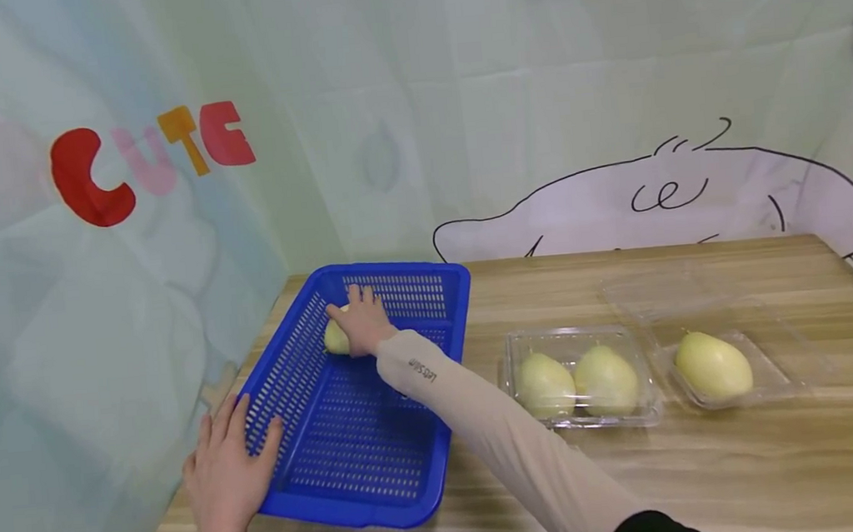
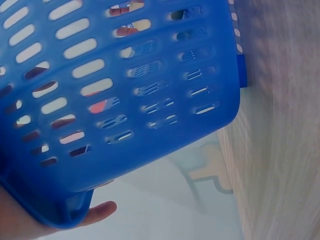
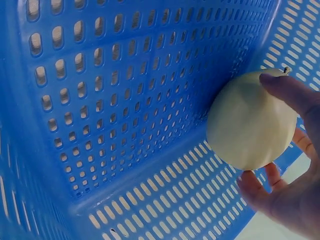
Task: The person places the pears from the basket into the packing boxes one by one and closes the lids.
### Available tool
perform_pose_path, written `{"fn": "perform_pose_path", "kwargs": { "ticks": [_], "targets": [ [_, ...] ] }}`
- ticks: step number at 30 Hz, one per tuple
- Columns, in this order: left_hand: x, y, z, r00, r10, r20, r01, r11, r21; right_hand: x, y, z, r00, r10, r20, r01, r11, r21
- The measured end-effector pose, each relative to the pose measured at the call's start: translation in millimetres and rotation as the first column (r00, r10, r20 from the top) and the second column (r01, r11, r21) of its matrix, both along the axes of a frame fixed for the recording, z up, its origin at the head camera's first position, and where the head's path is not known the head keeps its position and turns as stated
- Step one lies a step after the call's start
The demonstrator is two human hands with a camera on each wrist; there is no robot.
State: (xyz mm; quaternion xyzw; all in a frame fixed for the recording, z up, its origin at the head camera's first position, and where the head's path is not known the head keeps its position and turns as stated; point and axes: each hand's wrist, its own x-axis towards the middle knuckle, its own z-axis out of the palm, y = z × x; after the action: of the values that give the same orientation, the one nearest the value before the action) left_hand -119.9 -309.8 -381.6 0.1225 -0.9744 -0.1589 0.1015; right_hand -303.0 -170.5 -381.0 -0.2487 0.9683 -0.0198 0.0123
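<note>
A blue slotted plastic basket (image 1: 362, 517) sits slightly askew on the wooden table. Deep in its far left corner, my right hand (image 1: 366, 325) grips a pale yellow-green pear (image 3: 250, 122), thumb on one side and fingertips on the other. The pear's short stem shows beside the thumb in the right wrist view. At the basket's near left side, my left hand (image 1: 227, 465) holds the rim, its thumb over the inside and its fingers along the edge. From the left wrist, the basket's slotted wall (image 2: 165, 150) fills most of the view.
Right of the basket stands a clear plastic clamshell box (image 1: 585, 422) with two pears (image 1: 607, 379) in it. Beside that, an open clamshell (image 1: 773, 368) holds one pear (image 1: 714, 364). A printed cloth backdrop (image 1: 536, 124) borders the table at the back and left.
</note>
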Motion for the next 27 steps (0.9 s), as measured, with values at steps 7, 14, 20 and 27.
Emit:
{"fn": "perform_pose_path", "kwargs": {
  "ticks": [7, 14, 20, 27],
  "targets": [
    [-0.5, 0.3, 0.9, 1.000, -0.006, -0.003, 0.006, 1.000, -0.001, -0.1, -1.6, -0.4, 0.999, 0.041, 0.014, -0.041, 0.999, -0.006],
    [-0.6, -0.6, 1.0, 1.000, 0.001, 0.000, -0.001, 1.000, 0.004, 0.9, -2.6, -1.6, 0.998, 0.023, 0.051, -0.023, 1.000, 0.000],
    [-0.9, -1.0, 1.3, 1.000, 0.001, 0.016, -0.001, 1.000, 0.006, 5.1, -1.7, 0.5, 0.997, 0.019, 0.069, -0.019, 1.000, -0.008],
    [-0.8, -0.9, 0.7, 0.999, 0.020, 0.030, -0.021, 1.000, 0.017, 9.2, -0.8, 0.6, 0.996, 0.029, 0.088, -0.033, 0.998, 0.046]
  ]
}}
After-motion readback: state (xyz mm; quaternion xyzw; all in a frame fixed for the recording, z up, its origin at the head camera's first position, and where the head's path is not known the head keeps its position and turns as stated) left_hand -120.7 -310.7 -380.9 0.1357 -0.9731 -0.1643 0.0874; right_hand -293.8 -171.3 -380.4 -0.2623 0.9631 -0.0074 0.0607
